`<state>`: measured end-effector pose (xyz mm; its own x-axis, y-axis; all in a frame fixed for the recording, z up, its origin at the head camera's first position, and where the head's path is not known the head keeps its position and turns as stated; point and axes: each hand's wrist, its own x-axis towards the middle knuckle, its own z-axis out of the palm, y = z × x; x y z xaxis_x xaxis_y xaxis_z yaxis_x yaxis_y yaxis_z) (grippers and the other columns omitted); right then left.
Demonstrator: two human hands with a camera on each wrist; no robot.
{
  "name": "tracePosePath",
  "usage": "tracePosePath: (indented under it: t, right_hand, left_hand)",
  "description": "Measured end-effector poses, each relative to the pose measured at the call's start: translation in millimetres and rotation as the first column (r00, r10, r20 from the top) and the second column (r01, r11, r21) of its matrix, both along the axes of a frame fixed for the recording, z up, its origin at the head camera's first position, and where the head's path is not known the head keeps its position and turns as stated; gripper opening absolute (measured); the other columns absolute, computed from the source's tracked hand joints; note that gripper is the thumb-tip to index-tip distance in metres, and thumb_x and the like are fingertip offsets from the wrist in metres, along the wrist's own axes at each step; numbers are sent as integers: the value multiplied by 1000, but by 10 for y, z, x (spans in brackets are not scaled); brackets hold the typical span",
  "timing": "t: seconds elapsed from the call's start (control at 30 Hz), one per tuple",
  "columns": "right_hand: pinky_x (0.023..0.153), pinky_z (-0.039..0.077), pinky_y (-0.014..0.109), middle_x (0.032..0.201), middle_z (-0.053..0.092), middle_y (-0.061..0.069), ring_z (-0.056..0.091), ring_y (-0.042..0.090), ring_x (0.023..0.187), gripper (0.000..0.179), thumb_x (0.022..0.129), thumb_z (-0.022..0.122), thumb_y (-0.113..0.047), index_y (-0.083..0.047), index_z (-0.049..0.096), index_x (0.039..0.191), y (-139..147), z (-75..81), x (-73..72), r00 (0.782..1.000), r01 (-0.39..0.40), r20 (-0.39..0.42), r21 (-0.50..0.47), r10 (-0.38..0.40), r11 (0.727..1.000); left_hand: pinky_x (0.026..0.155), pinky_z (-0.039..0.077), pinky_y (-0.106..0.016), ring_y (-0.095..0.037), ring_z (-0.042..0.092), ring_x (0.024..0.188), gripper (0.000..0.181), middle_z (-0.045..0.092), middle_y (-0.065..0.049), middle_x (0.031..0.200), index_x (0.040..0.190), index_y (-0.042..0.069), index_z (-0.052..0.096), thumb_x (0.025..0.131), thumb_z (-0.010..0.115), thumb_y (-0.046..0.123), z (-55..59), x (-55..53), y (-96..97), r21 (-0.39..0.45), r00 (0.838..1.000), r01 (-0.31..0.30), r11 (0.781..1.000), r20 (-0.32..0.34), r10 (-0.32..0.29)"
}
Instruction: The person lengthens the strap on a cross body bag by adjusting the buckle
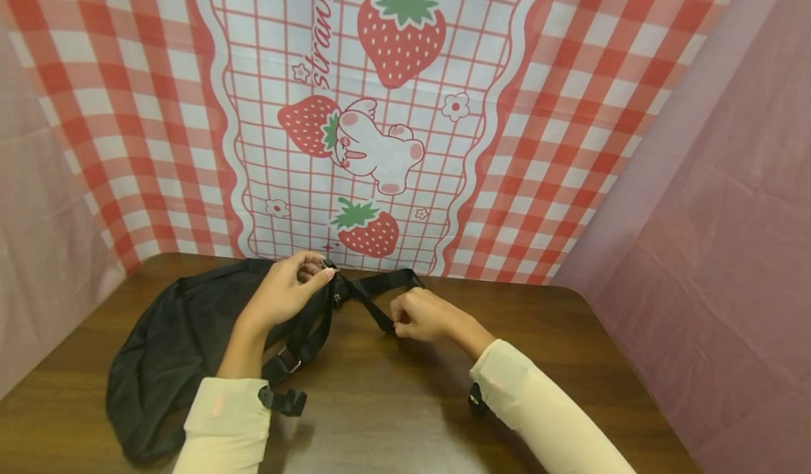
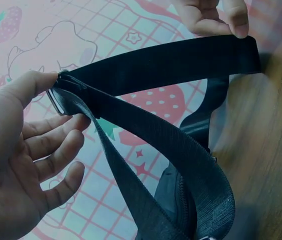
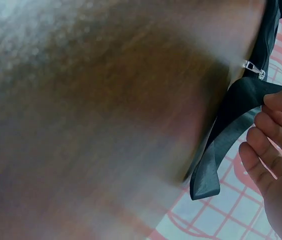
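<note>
A black bag [image 1: 184,347] lies on the left of the wooden table, its strap trailing to the right. My left hand [image 1: 288,287] pinches the strap at a metal slider [image 2: 56,101] between thumb and forefinger, the other fingers loosely bent. Off to its right, my right hand [image 1: 431,315] pinches a length of the black strap [image 2: 166,67], which spans both hands in the left wrist view. The right wrist view has the strap looping down from the right thumb and fingertips. A zipper pull [image 3: 253,67] hangs at the bag's edge there.
Behind the table [image 1: 507,389] hangs a red-and-white checked cloth [image 1: 557,108] with strawberry prints. Pink cloth [image 1: 716,213] closes in the sides. Another strap buckle [image 1: 289,360] lies beside the bag, near the left forearm.
</note>
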<state>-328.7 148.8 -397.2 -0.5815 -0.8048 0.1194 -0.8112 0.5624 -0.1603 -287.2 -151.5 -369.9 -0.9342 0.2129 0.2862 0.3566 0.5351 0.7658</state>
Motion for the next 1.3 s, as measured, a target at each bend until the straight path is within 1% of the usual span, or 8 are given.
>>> tracePosePath:
  t: [0.2, 0.3, 0.47, 0.57, 0.67, 0.9, 1.03, 1.3]
  right_hand:
    - [57, 35, 23, 65, 45, -12, 40, 3, 61, 27, 80, 74, -11, -21, 51, 68, 40, 8, -20, 1000, 26, -6, 7, -26, 1000]
    - [57, 34, 23, 65, 45, -12, 39, 3, 60, 28, 81, 74, -11, -20, 50, 68, 44, 10, -24, 999, 31, -19, 25, -31, 999]
    - [59, 40, 23, 70, 51, -12, 45, 4, 64, 24, 85, 74, -10, -19, 57, 71, 37, -22, -23, 999, 5, -48, 89, 0, 996]
    - [62, 43, 23, 72, 53, -12, 47, 3, 66, 21, 89, 74, -11, -19, 61, 74, 49, -53, -19, 999, 5, -40, 123, 0, 992]
    - [64, 45, 23, 73, 55, -13, 49, 2, 67, 20, 91, 74, -12, -19, 64, 75, 65, -65, -17, 999, 14, -32, 124, -10, 992]
    - [69, 51, 24, 81, 65, -11, 57, 3, 73, 12, 92, 75, -12, -17, 70, 82, 31, 34, -5, 1000, 9, -18, 18, -9, 1000]
    - [68, 51, 23, 83, 68, -9, 58, 3, 74, 8, 94, 74, -13, -16, 74, 87, -20, 101, 5, 1000, 2, -7, -59, -3, 998]
    - [70, 54, 27, 85, 71, -8, 62, 4, 77, 5, 95, 74, -11, -9, 78, 93, -161, 208, -12, 1000, -27, 4, -242, 29, 970]
  left_hand:
    - [86, 55, -45, -29, 64, 104, 54, 67, -16, 120, 134, 1, 58, 104, 59, 46, -6, -10, 21, -8, 1000, -4, 1000, -4, 4]
    - [86, 55, -46, -28, 64, 103, 53, 68, -15, 119, 133, 2, 59, 103, 59, 47, -10, -11, 37, -12, 1000, -1, 1000, 1, 1]
    - [86, 55, -46, -28, 64, 103, 54, 67, -14, 119, 134, 4, 59, 103, 59, 48, -11, -7, 46, -24, 1000, -2, 1000, 6, 2]
    - [86, 55, -46, -29, 65, 105, 55, 67, -15, 121, 136, 4, 58, 103, 59, 48, -3, -5, 36, -24, 1000, -6, 1000, 15, 6]
    - [87, 55, -46, -30, 65, 107, 57, 67, -16, 122, 138, 3, 57, 103, 58, 49, 2, -9, 24, -26, 1000, -2, 1000, 17, 3]
    - [86, 55, -46, -29, 65, 106, 58, 67, -16, 122, 137, 2, 57, 103, 59, 49, 13, -2, 23, -22, 1000, 9, 1000, 8, -9]
    - [86, 55, -46, -28, 65, 104, 54, 68, -15, 119, 136, 4, 58, 103, 60, 46, 5, -4, 44, -24, 1000, 8, 1000, 6, -8]
    - [86, 55, -45, -26, 65, 102, 53, 68, -13, 118, 135, 3, 58, 103, 60, 45, 1, 0, 71, -20, 999, 31, 999, 18, -31]
